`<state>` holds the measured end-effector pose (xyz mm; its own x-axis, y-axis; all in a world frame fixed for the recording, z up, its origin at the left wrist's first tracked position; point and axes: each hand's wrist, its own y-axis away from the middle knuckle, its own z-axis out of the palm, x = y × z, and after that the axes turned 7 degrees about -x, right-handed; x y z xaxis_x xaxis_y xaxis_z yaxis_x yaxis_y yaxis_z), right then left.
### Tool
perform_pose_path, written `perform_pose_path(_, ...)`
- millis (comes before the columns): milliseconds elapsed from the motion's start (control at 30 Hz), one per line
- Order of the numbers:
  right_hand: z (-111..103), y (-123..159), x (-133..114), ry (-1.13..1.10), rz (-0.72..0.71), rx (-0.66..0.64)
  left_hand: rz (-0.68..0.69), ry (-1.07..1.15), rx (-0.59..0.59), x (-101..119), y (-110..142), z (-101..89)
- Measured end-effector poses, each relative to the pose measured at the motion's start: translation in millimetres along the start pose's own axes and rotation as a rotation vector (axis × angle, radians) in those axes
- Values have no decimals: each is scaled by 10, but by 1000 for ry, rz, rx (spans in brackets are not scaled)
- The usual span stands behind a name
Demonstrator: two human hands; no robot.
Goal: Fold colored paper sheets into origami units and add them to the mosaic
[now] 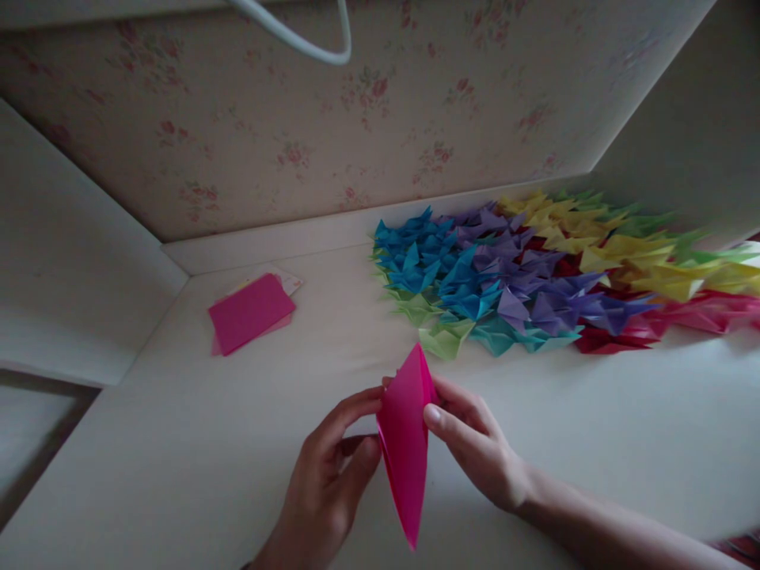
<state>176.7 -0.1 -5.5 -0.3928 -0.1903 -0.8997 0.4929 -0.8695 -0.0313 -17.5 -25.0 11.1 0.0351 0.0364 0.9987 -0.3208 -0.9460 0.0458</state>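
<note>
A bright pink sheet of origami paper [407, 443], folded to a long pointed shape, is held upright between my two hands above the white desk. My left hand [329, 467] grips its left edge, with the thumb in front and the fingers reaching behind. On the other side, my right hand [475, 443] pinches the right edge, its thumb on the near face and its fingers partly hidden behind the paper. One tip of the folded paper points away from me, the other down toward me.
A stack of pink paper sheets [252, 313] lies at the back left of the white desk [178, 459]. Many folded paper cranes [416, 265] in blue, purple, yellow, green and red spread across the back right. A floral wall [297, 158] rises behind, with a white cable [309, 47] hanging in front.
</note>
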Motion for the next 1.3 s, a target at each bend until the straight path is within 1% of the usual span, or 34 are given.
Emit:
perform_pose_path(67, -6, 6, 19, -29, -7, -4, 12, -27, 42, 18, -25, 2)
perform_pose_path(167, -9, 15, 36, -92, 31, -16, 11, -61, 80, 23, -33, -5)
perform_pose_path(233, -8, 16, 45, -135, 50, 2, 10, -66, 80, 21, -28, -13)
perform_pose_path(367, 9, 0, 53, -177, 65, 77, 14, -97, 69, 9, -22, -23)
perform_pose_path(433, 23, -11, 51, -188, 79, 98, 47, -143, 47, -6, -23, -24)
perform_pose_path(500, 33, -21, 52, -194, 75, 101, 109, -199, 31, -24, -22, -24)
perform_pose_path(567, 34, -27, 65, -147, 55, 96, 176, -240, 37, -40, -19, -26)
perform_pose_path(667, 18, -32, 107, 22, 16, 92, 259, -299, 63, -52, -14, -27)
perform_pose_path(733, -1, -34, 141, 117, -24, 86, 307, -346, 57, -54, -13, -24)
perform_pose_path(800, -21, -34, 167, 163, -54, 80, 353, -389, 34, -55, -13, -19)
perform_pose_path(867, -37, -33, 181, 174, -53, 75, 384, -419, 24, -52, -13, -13)
perform_pose_path(1033, -51, -16, 179, 161, -25, 26, 419, -406, 52, -32, -10, -15)
perform_pose_path(1133, -54, -9, 181, 166, -12, -7, 414, -353, 31, -20, -6, -28)
perform_pose_path(1200, -60, -10, 185, 180, -3, -11, 405, -329, 13, -16, 0, -33)
perform_pose_path(1300, -66, -17, 188, 221, 3, 7, 410, -325, 25, -9, 18, -27)
